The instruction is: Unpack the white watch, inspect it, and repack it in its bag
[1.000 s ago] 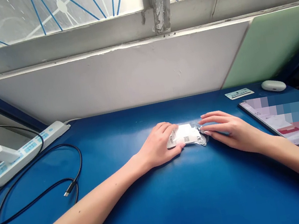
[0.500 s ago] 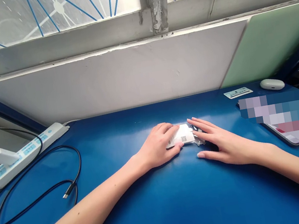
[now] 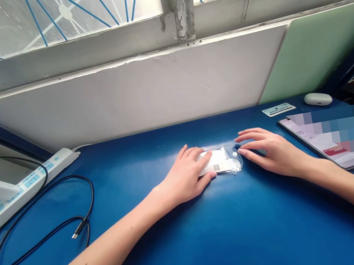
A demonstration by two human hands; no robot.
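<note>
**Right hand draws back off the packet**

Now, head view: left hand (image 3: 186, 177) lies flat, fingers pressing the small clear packet (image 3: 221, 163) onto the blue table (image 3: 214, 234). Right hand (image 3: 273, 152), open and holding nothing, has withdrawn to the packet's edge, fingertips just beside it.

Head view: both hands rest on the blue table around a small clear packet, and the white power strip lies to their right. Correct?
Not quite. In the head view the white power strip lies to the left of the hands, at the table's left edge. Left hand, right hand and packet are as stated.
</note>
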